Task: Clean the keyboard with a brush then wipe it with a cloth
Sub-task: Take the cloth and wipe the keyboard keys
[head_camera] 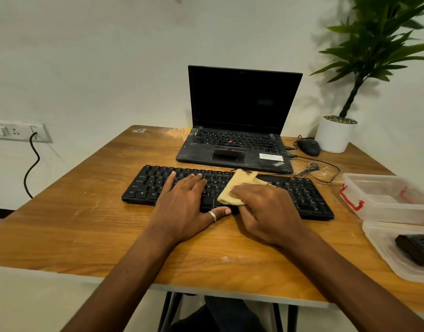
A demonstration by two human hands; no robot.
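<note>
Free table [74, 212] left of keyboard [302, 195]; laptop [244, 101] behind, 2 containers [385, 200] right.

Pale wall [110, 56]; wooden table [86, 224]; potted plant [335, 135] in corner

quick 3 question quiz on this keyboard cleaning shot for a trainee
1. True or false: the left hand lies flat on the keyboard.
2. What does the right hand grip? A) sponge B) cloth C) spray bottle
3. What stands directly behind the keyboard, lid open?
Key: 1 true; 2 B; 3 the laptop.
</note>
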